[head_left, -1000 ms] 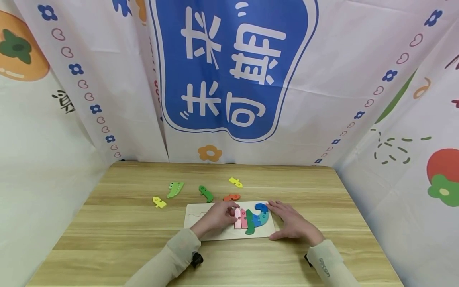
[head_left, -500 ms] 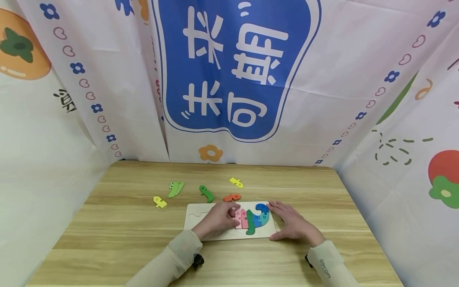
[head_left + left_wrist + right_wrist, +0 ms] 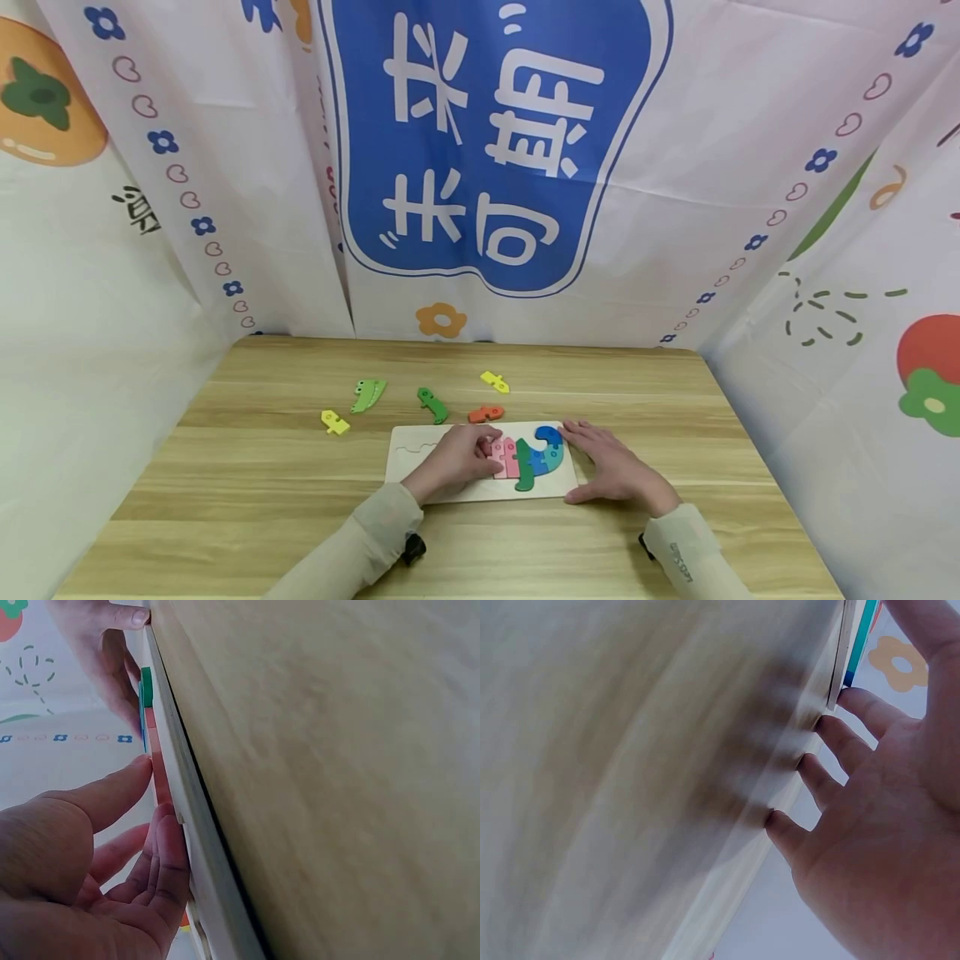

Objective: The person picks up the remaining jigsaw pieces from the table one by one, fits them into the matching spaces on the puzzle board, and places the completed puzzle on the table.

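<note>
A pale wooden puzzle board lies flat near the table's front. On its right half sit joined pieces: a light pink piece, a darker pink piece, a green piece, and blue and teal pieces curving like a tail. My left hand pinches the light pink piece at the left end of this row, thumb and fingers bent around its ends. Fingers spread, my right hand rests against the board's right edge, thumb at the near corner. The left hand hides the board's middle.
Behind the board lie loose pieces: an orange one, a dark green one, a yellow one, a crocodile head and another yellow one. A printed curtain stands along the wooden table's back edge.
The left thumb and fingers have shifted slightly right, and the light pink piece now sits closer against the darker pink one. My right hand keeps its place at the board's edge.
</note>
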The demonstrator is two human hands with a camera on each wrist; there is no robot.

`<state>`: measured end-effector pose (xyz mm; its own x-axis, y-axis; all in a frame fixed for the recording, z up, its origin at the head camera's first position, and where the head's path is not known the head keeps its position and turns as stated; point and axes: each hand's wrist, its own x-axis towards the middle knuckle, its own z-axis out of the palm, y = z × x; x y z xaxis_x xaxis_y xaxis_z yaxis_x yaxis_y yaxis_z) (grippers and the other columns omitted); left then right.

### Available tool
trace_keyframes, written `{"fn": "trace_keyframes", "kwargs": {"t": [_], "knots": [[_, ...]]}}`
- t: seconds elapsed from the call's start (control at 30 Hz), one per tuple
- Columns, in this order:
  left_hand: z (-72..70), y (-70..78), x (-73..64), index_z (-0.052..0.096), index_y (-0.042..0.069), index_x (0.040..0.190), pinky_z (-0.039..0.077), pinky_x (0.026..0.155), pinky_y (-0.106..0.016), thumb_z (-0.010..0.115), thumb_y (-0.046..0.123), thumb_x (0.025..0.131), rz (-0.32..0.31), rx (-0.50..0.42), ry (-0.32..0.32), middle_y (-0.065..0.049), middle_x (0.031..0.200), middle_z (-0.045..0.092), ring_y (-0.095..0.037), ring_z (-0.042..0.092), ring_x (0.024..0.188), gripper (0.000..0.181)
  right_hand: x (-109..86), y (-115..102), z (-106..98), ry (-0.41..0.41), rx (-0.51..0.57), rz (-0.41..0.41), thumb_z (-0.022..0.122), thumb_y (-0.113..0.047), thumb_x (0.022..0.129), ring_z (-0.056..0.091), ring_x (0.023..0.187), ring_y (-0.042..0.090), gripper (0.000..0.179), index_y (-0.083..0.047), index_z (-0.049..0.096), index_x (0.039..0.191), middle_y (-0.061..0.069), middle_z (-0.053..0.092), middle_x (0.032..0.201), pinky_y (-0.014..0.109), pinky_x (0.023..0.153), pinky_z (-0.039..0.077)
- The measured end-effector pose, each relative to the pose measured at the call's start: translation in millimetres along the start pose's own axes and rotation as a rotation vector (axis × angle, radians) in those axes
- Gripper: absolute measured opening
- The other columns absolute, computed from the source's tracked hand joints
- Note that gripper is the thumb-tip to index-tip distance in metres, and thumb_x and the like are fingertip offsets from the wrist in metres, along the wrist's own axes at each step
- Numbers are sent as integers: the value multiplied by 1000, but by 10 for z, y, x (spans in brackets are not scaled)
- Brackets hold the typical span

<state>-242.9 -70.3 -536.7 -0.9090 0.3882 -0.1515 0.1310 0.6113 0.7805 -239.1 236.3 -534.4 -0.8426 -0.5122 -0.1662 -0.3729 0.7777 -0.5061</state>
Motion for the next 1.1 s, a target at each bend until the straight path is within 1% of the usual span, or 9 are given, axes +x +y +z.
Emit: {"fn": "trace_keyframes", "kwargs": {"t": [0.2,0.4,0.67,0.8,0.97,1.1], "knots": [[-8,-4,-14,64,10,122,53,73,-29,85,20,87,-6,-23,22,0,92,63,-16,59,81,42,0,-1,3,2,0,1,88,-53,77,18,158,42,107,-11,36,161,12,28,170,65,127,12],[-23,-4,-24,66,10,121,54,77,-31,84,19,88,9,-22,17,1,95,65,-14,61,84,39,-1,-1,0,3,0,9,88,-53,77,18,158,42,107,-12,36,161,11,28,170,65,127,12],[-31,4,-26,67,9,120,54,78,-30,83,18,88,13,-19,6,1,96,65,-13,61,85,36,3,7,2,2,-8,12,87,-56,77,17,158,42,107,-13,36,162,11,28,171,64,127,12],[-43,-1,-31,66,8,122,54,79,-30,84,16,88,19,-29,-3,-1,97,65,-14,61,85,39,3,18,12,1,-12,7,86,-56,78,17,158,42,107,-13,36,162,11,27,171,64,127,12],[-73,-33,-33,62,8,133,54,79,-32,84,15,88,29,-49,-26,-5,100,64,-15,61,86,51,6,26,21,-2,-13,10,86,-57,77,17,159,41,108,-13,36,162,10,27,171,64,127,12],[-107,-44,-18,59,9,139,55,83,-34,83,15,89,28,-53,-55,-3,104,63,-15,62,89,56,15,21,13,-2,-9,12,86,-56,78,17,159,41,107,-13,36,162,10,27,171,64,127,12]]}}
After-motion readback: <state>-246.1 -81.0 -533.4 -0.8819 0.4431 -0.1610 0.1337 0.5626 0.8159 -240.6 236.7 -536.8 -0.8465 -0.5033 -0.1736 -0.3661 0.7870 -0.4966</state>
